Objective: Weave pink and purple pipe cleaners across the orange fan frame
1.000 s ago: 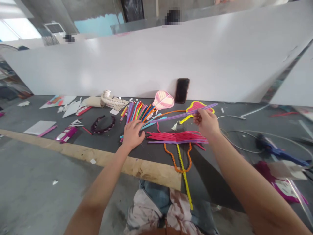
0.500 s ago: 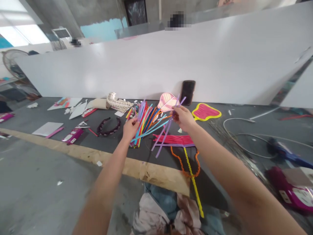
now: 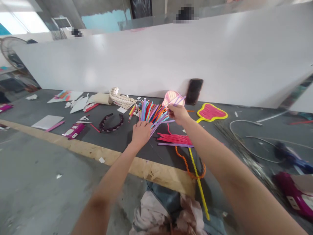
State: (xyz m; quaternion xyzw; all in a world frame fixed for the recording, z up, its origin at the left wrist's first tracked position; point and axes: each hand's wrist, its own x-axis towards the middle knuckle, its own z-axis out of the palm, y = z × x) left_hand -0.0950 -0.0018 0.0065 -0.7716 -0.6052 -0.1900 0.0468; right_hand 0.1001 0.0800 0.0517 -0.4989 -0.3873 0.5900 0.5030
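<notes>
My left hand (image 3: 141, 133) is closed round the lower end of a bundle of many-coloured pipe cleaners (image 3: 151, 114) that fans upward from it. My right hand (image 3: 177, 113) pinches purple pipe cleaners (image 3: 178, 100) at the right side of the fan, their tips sticking up past the fingers. Just right of both hands a flat row of pink and purple pipe cleaners (image 3: 174, 139) lies on the dark table (image 3: 44, 109). An orange loop with a yellow stem (image 3: 195, 169) lies below that row.
A pink fan shape (image 3: 170, 96), a dark phone (image 3: 193, 90) leaning on the white board, and a pink shape with a yellow edge (image 3: 212, 112) lie behind. A dark braided headband (image 3: 110, 123), paper scraps and a pink packet (image 3: 73, 131) lie left; cables and a glue gun (image 3: 290, 156) right.
My right hand swung the purple pipe cleaners from level to upright and moved left to the bundle. My left hand lifted the coloured bundle off the table and grips its lower end.
</notes>
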